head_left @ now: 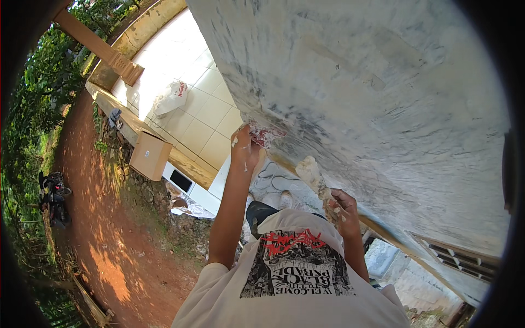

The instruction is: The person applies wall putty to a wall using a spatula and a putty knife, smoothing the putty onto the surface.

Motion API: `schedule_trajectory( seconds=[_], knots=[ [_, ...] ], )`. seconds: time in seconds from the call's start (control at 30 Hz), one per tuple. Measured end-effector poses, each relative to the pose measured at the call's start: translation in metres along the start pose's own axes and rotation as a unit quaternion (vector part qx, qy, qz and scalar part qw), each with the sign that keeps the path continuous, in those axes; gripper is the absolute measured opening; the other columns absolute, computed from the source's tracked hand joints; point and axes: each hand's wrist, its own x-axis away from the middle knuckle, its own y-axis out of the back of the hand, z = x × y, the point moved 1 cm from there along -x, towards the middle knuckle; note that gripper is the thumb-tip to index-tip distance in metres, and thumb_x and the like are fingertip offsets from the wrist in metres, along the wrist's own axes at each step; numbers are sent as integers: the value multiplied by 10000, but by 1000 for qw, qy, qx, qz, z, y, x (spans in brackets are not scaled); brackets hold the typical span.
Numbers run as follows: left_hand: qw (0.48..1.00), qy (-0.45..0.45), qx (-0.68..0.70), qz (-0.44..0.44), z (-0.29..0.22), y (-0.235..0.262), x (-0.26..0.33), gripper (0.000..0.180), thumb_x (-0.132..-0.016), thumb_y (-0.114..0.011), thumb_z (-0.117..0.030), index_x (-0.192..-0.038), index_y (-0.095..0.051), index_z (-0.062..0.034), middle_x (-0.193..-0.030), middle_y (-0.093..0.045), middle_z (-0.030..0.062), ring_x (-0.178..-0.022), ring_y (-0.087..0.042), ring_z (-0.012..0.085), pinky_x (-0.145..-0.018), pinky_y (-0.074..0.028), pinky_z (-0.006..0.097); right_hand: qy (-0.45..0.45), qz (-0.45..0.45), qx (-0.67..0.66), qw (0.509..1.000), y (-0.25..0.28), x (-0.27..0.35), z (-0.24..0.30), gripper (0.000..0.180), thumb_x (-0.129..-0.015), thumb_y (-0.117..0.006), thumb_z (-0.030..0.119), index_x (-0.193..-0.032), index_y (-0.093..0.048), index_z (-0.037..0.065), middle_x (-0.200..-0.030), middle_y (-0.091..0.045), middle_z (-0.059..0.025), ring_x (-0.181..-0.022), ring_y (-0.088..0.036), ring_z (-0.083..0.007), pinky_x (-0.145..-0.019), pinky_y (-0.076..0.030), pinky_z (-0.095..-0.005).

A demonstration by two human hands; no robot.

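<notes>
A tool caked in off-white paste, right of centre, is gripped in the right hand; a red, white-smeared piece – just above centre – is held in the left hand, beside a grey-streaked wall filling the upper right; a cardboard box sits left of centre.

Outside home: tiled porch, plastered wall, red dirt path.

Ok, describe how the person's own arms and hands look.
The left hand and right hand are bare, with no gloves visible. Whitish smears mark the left hand and left forearm. The left sleeve is short, plain and white.
</notes>
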Motion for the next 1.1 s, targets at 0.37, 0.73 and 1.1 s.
schedule_trajectory(
  seconds=[0.37, 0.73, 1.1],
  knots=[
    [998, -19, 45, 31, -66, -126, 46, 184, -915, -491, -121, -1028, -556, 9, -966, -624, 138, -853, -628, 258, -763, -532, 406, 41, -22, -45, 998, -9, 6, 28, 364, -853, -667, 197, -1126, -574, -25, -1141, -566, -92, -1044, -562, -180, -896, -458, -307],
    [999, 33, 40, -4, -2, -7, 6, 285, -956, -388, -131, -1163, -522, 12, -1090, -619, 169, -1022, -616, 285, -862, -544, 434, 21, -5, -17, 1000, -18, -2, 43, 417, -843, -695, 283, -1109, -582, -18, -1127, -581, -88, -1013, -577, -176, -890, -455, -309],
    [998, 4, 69, 0, -60, -139, 35, 195, -922, -441, -110, -1005, -532, 41, -915, -586, 135, -798, -584, 266, -708, -516, 428, 32, -11, -52, 998, -19, 0, 34, 310, -840, -669, 144, -1095, -587, -12, -1085, -598, -73, -977, -591, -169, -855, -471, -293]
  ],
)
